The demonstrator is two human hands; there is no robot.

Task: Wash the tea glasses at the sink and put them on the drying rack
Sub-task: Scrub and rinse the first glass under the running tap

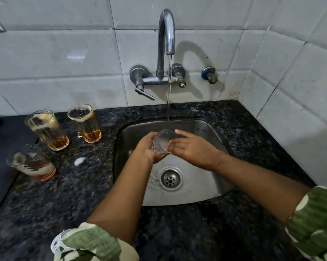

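Observation:
A clear ribbed tea glass (161,142) is held over the steel sink (202,132), tilted with its mouth toward the wall, just under the running water. My left hand (146,148) cups it from below and the left. My right hand (190,147) rests against its right side, fingers on the glass. Three more tea glasses stand on the counter to the left, each with a little amber tea: one at the back (85,123), one beside it (47,129), one nearer the front (31,162).
The wall tap (166,34) runs a thin stream into the sink, whose drain (170,178) lies below my hands. Dark speckled granite counter (87,185) surrounds the sink. A black mat or surface (0,147) lies at the far left. White tiled walls close the back and right.

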